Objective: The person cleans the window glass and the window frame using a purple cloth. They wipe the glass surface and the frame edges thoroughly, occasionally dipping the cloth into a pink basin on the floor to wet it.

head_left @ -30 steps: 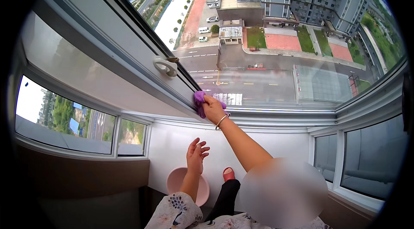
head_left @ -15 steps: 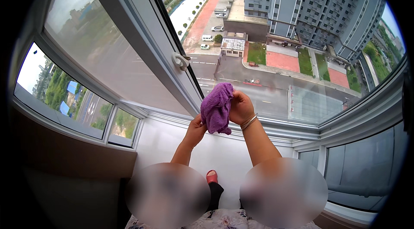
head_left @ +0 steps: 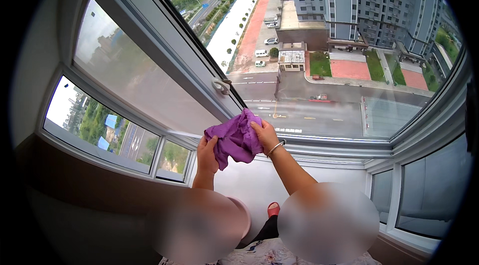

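Observation:
Between my two hands a purple cloth (head_left: 234, 137) hangs crumpled and partly spread, in front of the window. My left hand (head_left: 207, 155) pinches its left side, thumb on top. On the opposite edge, my right hand (head_left: 266, 135) grips the cloth with the thumb over it; a bracelet circles that wrist. Just beyond the cloth is the grey frame of the sliding window (head_left: 164, 48), with a white latch handle (head_left: 220, 86) on it. Both fingertips behind the cloth are hidden.
Below the window runs a white sill or floor surface (head_left: 299, 177). A pink round rim (head_left: 243, 215), perhaps a bucket, shows beside my left arm. My foot wears a red slipper (head_left: 273, 209). Side windows (head_left: 107, 125) stand at left; dark glass panels (head_left: 434, 190) at right.
My hands have moved apart and the bunched cloth is opened wider. The view has shifted left, and the pink rim has come into sight.

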`<state>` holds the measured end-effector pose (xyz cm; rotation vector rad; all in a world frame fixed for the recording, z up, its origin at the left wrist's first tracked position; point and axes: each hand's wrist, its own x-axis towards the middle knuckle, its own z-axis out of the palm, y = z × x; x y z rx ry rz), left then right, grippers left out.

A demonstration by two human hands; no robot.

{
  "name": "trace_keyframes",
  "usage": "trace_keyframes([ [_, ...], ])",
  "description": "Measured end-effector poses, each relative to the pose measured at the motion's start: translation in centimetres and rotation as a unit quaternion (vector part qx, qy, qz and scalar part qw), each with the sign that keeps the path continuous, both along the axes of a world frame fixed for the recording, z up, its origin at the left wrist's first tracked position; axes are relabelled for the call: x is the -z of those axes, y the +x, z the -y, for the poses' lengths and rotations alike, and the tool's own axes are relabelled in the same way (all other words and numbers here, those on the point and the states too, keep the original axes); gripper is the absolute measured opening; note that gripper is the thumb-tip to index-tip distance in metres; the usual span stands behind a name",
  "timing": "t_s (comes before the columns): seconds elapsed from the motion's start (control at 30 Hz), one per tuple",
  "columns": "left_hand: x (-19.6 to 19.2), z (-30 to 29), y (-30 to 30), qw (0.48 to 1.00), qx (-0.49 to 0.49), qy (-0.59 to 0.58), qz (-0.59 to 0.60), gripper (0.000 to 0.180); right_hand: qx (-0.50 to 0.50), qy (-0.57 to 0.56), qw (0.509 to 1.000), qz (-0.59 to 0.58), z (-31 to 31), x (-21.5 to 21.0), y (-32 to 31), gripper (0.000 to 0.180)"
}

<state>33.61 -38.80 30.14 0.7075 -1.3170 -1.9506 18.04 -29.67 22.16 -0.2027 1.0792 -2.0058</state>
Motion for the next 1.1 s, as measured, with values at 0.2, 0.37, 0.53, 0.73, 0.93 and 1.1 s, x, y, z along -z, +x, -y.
trace_keyframes([
  [0.2,-4.4,0.2,-2.0,0.985,-0.067,-0.119,-0.109,0.014,0.178,-0.021,0.862,-0.475,5.9,-8.1,3.2,0.038],
  [0.37,1.2,2.5,-2.9,0.995,-0.045,-0.072,-0.057,0.026,0.201,-0.023,0.862,-0.465,7.9,-3.2,4.2,0.047],
  [0.53,13.3,1.7,-2.7,0.984,-0.019,0.000,0.175,0.019,0.065,0.192,0.890,-0.409,4.2,9.3,3.2,0.015],
  [0.73,11.5,-1.8,-1.4,0.991,0.075,0.095,0.050,0.015,0.067,0.165,0.935,-0.308,-7.4,8.1,-1.8,0.026],
  [0.93,7.2,-1.7,-1.9,0.987,0.093,0.121,-0.055,0.018,0.084,0.065,0.987,-0.120,-15.1,0.9,-6.4,0.021],
  [1.1,2.9,-3.2,-2.8,0.972,0.119,0.173,-0.111,0.020,0.043,0.000,0.999,-0.003,-18.4,-3.0,-7.4,0.033],
])
